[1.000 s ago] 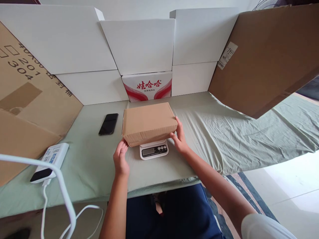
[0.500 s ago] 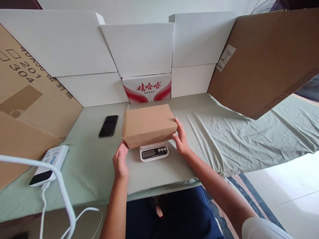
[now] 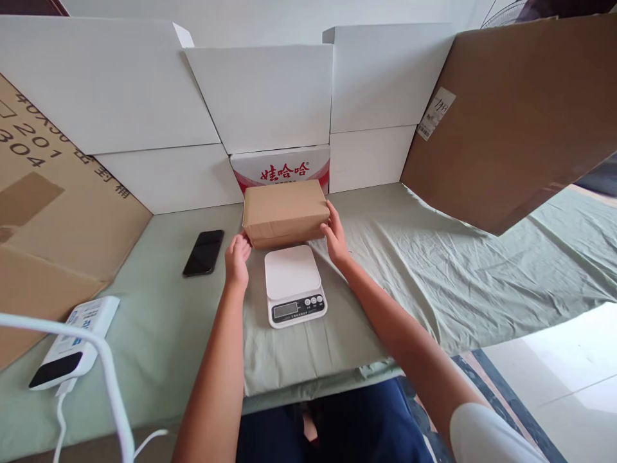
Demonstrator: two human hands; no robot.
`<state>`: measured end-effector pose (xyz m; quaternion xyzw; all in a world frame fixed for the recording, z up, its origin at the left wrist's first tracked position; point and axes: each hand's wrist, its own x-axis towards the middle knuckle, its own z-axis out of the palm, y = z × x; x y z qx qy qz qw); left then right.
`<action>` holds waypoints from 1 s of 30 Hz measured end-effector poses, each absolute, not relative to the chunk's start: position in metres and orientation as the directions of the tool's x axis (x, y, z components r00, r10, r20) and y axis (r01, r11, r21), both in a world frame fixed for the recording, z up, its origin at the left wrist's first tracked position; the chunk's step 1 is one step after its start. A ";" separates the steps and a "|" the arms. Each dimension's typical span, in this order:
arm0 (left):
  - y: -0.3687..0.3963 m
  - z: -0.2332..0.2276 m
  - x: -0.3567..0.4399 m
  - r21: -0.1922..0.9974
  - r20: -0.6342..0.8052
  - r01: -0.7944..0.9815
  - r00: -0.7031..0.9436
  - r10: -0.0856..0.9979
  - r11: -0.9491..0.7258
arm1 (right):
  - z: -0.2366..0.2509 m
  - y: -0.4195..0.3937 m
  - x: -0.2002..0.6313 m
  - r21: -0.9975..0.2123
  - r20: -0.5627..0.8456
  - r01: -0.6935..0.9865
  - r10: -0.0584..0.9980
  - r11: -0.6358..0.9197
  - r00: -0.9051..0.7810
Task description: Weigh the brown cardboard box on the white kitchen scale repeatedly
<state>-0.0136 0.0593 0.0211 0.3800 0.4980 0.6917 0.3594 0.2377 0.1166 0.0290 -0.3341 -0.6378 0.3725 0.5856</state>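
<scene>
Cardboard box (image 3: 286,212) mid-frame, gripped at both ends by fingers of left hand (image 3: 238,262) and right hand (image 3: 336,238); apparently a carrying step, beyond scale (image 3: 292,273) at lower centre, calling for level support.

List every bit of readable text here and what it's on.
"201": left carton
"304": same carton
"封" and "桶": same carton; the character before them is partly hidden
"娃哈哈": red-and-white box
Too small or blurred: label on right carton; most print on white device, scale
</scene>
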 end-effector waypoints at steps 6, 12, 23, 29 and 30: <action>0.068 -0.003 -0.016 0.973 0.087 -0.145 -0.485 0.870 -0.178 | 0.009 0.125 0.231 -0.902 0.430 -0.013 0.896 0.432 -0.113; 0.070 -0.006 -0.022 0.970 0.039 -0.184 -0.533 0.845 -0.160 | 0.009 0.127 0.234 -0.909 0.416 -0.022 0.901 0.417 -0.120; 0.063 0.008 -0.032 0.941 -0.010 -0.275 -0.604 0.797 -0.197 | 0.001 0.128 0.247 -0.940 0.341 -0.053 0.939 0.338 -0.056; 0.066 0.000 -0.024 0.955 0.034 -0.231 -0.542 0.840 -0.188 | 0.001 0.127 0.244 -0.939 0.341 -0.086 0.931 0.332 -0.126; 0.067 -0.002 -0.022 0.958 0.034 -0.223 -0.530 0.848 -0.178 | 0.001 0.126 0.244 -0.937 0.348 -0.093 0.927 0.337 -0.141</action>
